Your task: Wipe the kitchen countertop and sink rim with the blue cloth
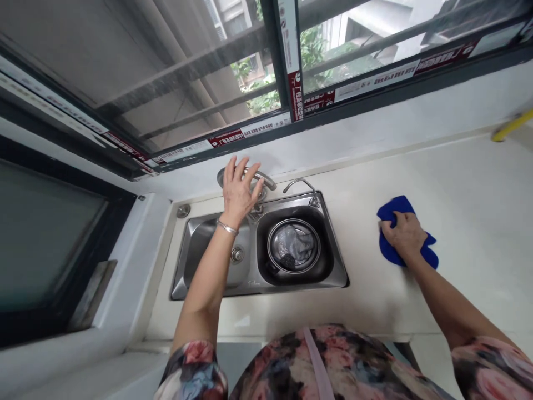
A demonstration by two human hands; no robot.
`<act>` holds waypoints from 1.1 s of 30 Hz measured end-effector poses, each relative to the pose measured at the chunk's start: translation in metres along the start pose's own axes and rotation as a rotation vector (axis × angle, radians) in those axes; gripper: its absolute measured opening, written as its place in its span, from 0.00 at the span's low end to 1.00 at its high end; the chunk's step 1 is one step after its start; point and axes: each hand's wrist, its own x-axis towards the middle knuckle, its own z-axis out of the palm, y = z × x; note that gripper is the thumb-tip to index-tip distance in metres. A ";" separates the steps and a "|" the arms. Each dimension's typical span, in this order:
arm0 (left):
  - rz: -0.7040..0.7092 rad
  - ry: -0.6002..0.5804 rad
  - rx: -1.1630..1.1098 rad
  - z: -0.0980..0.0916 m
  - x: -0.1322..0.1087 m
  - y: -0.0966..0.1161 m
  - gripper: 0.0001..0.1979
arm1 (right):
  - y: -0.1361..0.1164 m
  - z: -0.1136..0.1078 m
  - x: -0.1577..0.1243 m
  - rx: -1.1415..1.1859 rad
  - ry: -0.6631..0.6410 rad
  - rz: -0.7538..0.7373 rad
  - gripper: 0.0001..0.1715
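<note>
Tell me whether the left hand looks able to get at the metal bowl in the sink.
Probably yes: the left hand looks free, its fingers spread by the faucet a short reach away, and nothing visible stands over the metal bowl.

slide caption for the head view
Left hand near the faucet, right hand on a blue cloth on the counter beside the sink.

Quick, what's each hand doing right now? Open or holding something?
Left hand: open, spread by the faucet; touching can't be told.
Right hand: closed on the blue cloth.
</note>
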 end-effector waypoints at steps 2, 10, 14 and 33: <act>-0.013 -0.017 0.013 0.008 0.002 -0.003 0.24 | -0.001 -0.001 0.000 0.000 -0.006 0.004 0.30; -0.042 0.040 -0.032 0.028 0.008 -0.003 0.19 | -0.003 -0.007 0.002 0.028 -0.080 0.066 0.31; -0.085 0.081 -0.054 0.024 0.002 -0.001 0.17 | -0.002 -0.007 0.001 0.036 -0.081 0.077 0.31; -0.572 -0.233 -0.361 -0.121 -0.122 -0.105 0.40 | -0.007 -0.020 0.002 0.027 -0.144 0.121 0.32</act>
